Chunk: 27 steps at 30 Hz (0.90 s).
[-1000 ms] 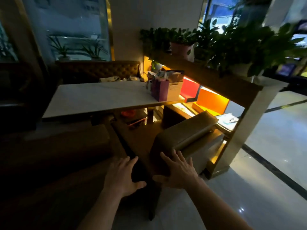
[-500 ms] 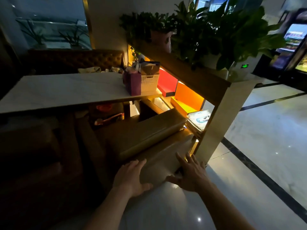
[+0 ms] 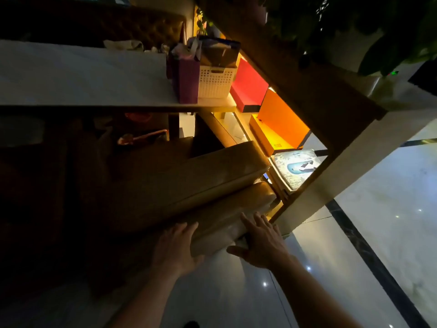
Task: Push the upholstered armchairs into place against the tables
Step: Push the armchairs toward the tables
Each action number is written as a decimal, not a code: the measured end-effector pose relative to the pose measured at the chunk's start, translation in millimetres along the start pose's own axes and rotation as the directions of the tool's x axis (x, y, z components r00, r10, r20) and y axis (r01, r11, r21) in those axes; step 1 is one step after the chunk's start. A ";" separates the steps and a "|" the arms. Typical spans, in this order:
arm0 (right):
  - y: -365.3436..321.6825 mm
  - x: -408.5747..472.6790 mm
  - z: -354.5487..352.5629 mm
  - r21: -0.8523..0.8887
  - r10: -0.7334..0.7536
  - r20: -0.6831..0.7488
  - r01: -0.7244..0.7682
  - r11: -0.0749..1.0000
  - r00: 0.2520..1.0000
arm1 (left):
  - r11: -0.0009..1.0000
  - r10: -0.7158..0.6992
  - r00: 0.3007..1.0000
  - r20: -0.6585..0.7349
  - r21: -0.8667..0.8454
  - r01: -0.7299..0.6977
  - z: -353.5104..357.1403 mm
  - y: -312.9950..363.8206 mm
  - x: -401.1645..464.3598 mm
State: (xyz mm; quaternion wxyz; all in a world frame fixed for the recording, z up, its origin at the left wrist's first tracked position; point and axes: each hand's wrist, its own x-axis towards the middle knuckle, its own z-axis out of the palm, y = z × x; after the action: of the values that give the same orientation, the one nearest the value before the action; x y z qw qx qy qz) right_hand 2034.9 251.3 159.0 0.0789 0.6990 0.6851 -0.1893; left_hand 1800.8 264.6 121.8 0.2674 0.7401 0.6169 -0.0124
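Left hand: flat, fingers straight and spread, palm pressed on the back of the armchair near its lower left part.
Right hand: flat as well, fingers straight, laid on the chair's back at its right corner, thumb held out to the side below the edge.
Armchair: tan upholstery, back toward the camera, seat end reaching under the worktop; its right side stands just beside the shelf unit. Whether it touches the worktop's leg cannot be told in the dark.
Worktop: pale slab, edge running across the upper left, above the chair's front.
Bag: purple, upright at the worktop's right end, paper sticking out of its top.
Basket: white, perforated, touching the bag on its right, with dark items inside.
Shelf unit: wooden, lit from within, to the right of worktop and chair.
Red box: on the lit shelf, leaning.
Orange box: just beside the red one, nearer the camera.
Book: lying flat on a lower shelf, pale cover with a blue picture.
Plants: dark leaves on top of the shelf unit.
Bench: tufted, beyond the worktop, very dim.
Floor: glossy pale tiles with a dark stripe, at right.
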 end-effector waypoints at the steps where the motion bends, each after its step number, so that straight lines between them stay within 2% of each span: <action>1: 6.5 13.3 -2.3 -0.005 -0.008 0.008 0.008 1.000 1.000 | 1.000 -0.020 1.000 -0.006 0.003 0.020 0.4 1.7 9.0; 10: 36.6 128.4 13.9 -0.044 -0.158 0.054 0.160 0.986 0.986 | 0.973 -0.227 0.972 -0.056 0.026 0.229 33.4 -1.2 69.2; 13: 43.8 165.0 29.9 -0.068 -0.274 0.076 0.279 0.958 0.959 | 0.942 -0.329 0.939 -0.101 0.034 0.333 52.3 -6.1 77.9; 16: 54.5 188.0 50.4 -0.099 -0.319 0.108 0.329 0.939 0.942 | 0.913 -0.393 0.907 -0.148 0.057 0.405 69.3 -7.9 83.0; 23: 74.1 196.7 84.9 -0.115 -0.357 -0.092 0.347 0.931 0.929 | 0.873 -0.446 0.835 -0.321 0.047 0.485 94.8 0.8 99.0; 27: 76.3 193.0 92.4 -0.127 -0.366 -0.139 0.350 0.928 0.920 | 0.871 -0.450 0.830 -0.328 0.045 0.490 98.1 -3.5 96.9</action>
State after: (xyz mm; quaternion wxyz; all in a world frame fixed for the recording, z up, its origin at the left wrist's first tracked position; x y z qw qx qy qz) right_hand 2093.8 392.6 -8.9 0.0223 0.5699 0.8141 -0.1094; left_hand 1851.2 312.5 2.7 0.1092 0.5735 0.8119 -0.0017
